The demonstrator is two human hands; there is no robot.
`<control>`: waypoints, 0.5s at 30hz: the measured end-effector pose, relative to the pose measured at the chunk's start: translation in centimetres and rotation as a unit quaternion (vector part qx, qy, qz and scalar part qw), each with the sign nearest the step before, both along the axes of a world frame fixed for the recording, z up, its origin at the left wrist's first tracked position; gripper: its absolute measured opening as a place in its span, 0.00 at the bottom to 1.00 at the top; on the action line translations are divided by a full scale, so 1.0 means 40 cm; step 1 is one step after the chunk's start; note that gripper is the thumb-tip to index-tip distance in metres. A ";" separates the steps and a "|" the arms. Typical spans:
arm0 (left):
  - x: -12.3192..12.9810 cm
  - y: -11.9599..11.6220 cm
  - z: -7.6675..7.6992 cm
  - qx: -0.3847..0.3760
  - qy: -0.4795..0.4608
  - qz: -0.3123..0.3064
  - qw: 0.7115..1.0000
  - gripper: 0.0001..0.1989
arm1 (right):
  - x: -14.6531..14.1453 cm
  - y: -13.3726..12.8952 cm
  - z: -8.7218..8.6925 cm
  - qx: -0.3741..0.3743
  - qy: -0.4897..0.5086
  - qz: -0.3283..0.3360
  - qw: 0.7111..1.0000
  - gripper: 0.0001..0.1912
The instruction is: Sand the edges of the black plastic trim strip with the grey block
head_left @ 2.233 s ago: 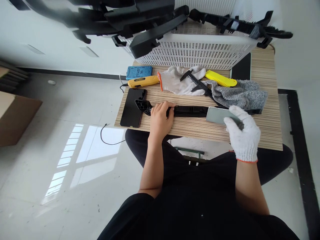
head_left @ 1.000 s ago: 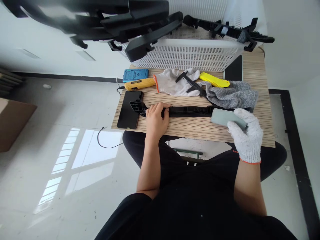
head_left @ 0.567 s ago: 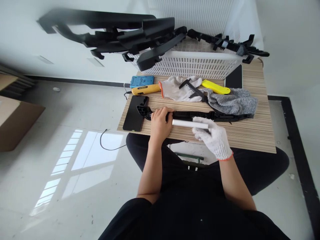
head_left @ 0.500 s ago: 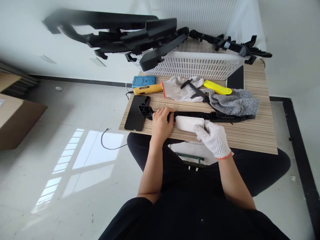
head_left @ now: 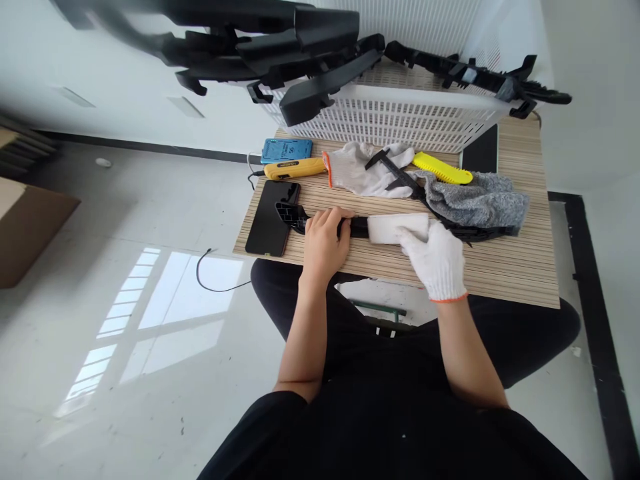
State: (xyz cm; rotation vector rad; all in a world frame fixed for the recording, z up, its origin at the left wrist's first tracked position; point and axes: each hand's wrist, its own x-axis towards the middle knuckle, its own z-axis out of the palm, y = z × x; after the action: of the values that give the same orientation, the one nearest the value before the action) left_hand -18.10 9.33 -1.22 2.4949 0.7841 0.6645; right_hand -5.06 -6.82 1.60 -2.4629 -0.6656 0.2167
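A long black plastic trim part (head_left: 359, 227) lies crosswise on the small wood-grain table (head_left: 505, 273). My bare left hand (head_left: 327, 239) is closed around it near its left end, fingers over the far edge. In a white knitted glove with an orange cuff, my right hand (head_left: 434, 257) grips a flat white rectangular block (head_left: 395, 228). This block lies over the middle of the trim part and hides that stretch; whether it presses on it I cannot tell. Close behind the part are a grey cloth (head_left: 480, 200) and a black caliper (head_left: 395, 172).
A black phone (head_left: 273, 219) lies at the table's left edge. Behind are a yellow-handled tool (head_left: 295, 169), a blue box (head_left: 287, 150), a white glove (head_left: 357, 170) and a bright yellow tool (head_left: 443, 168). A white basket (head_left: 400, 110) at the back holds black parts (head_left: 325, 30) that jut out.
My right hand has moved right and slightly away from me with the white block, which now covers the trim part. My left hand stays in place. The camera view has shifted slightly.
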 end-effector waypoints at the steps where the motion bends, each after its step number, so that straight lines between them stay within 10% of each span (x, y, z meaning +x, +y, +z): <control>1: 0.000 0.000 0.001 -0.002 -0.001 -0.001 1.000 0.08 | 0.009 -0.018 -0.004 0.010 0.003 -0.011 1.000 0.26; 15: 0.002 -0.008 0.006 -0.002 -0.010 -0.039 0.999 0.07 | 0.068 -0.216 0.027 0.039 0.120 -0.195 0.973 0.21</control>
State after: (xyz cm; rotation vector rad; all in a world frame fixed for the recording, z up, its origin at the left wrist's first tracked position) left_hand -18.01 9.01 -0.99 2.4968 0.6775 0.6579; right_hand -2.34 -15.45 2.69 -2.3812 -0.0815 0.3190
